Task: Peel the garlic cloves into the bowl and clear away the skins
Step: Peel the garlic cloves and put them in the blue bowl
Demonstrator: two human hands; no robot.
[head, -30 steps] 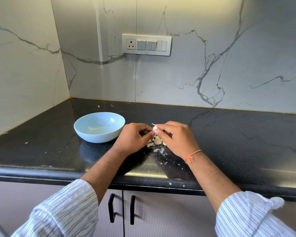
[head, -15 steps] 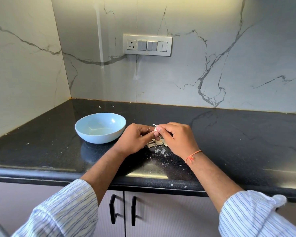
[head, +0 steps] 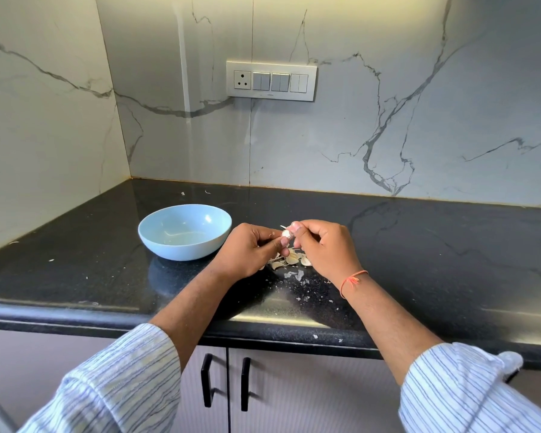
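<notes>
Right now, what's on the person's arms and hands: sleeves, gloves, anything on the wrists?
Both hands, left and right, are bare, no gloves. White shirt sleeves with thin dark stripes are pushed up both forearms. An orange thread band circles the right wrist.

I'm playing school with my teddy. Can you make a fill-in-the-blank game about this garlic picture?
1. The bowl is light ____ in colour.
2. Both hands, the left hand and the right hand, pinch one garlic ____.
3. The loose skins lie on the black ____, beside the bowl.
4. The orange thread is tied on the ____ wrist.

Missing words: blue; clove; counter; right
</notes>
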